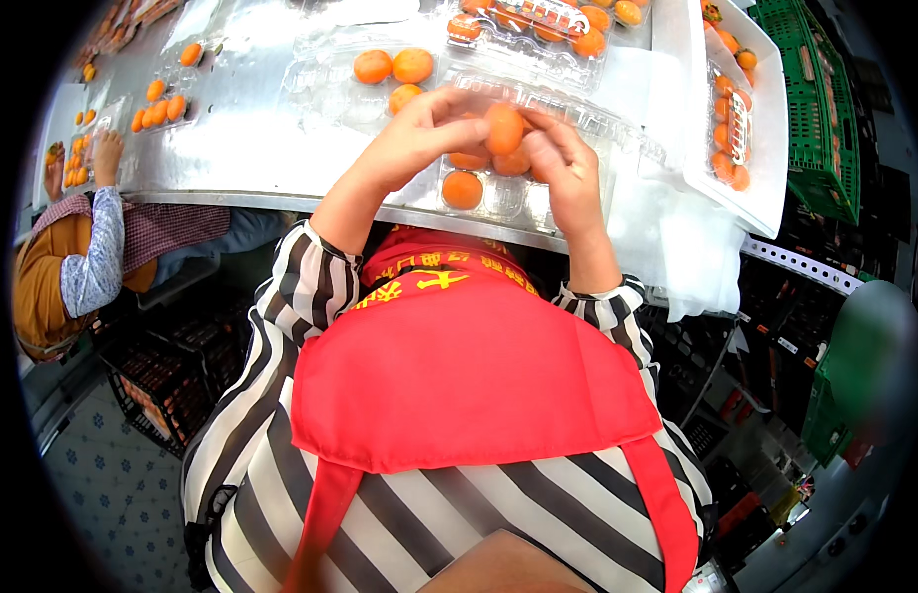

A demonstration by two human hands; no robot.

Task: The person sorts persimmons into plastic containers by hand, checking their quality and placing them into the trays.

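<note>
An orange persimmon [505,128] is held up between my two hands. My left hand [429,133] has its thumb against the fruit's left side, and my right hand [570,163] meets it from the right with thumb and fingers. Under them lies an open clear plastic clamshell [502,196] at the table's front edge. One persimmon [462,190] sits in its front left cup, with several more behind, partly covered by my hands. Just beyond my left hand, another clear clamshell [325,81] holds persimmons [413,66] at its right end.
A filled, labelled clamshell [533,37] lies farther back on the metal table [244,133]. On the right stand a white foam box [766,133] with persimmons and packs, and a green crate [807,111]. At far left a co-worker's hand [108,152] is beside more fruit.
</note>
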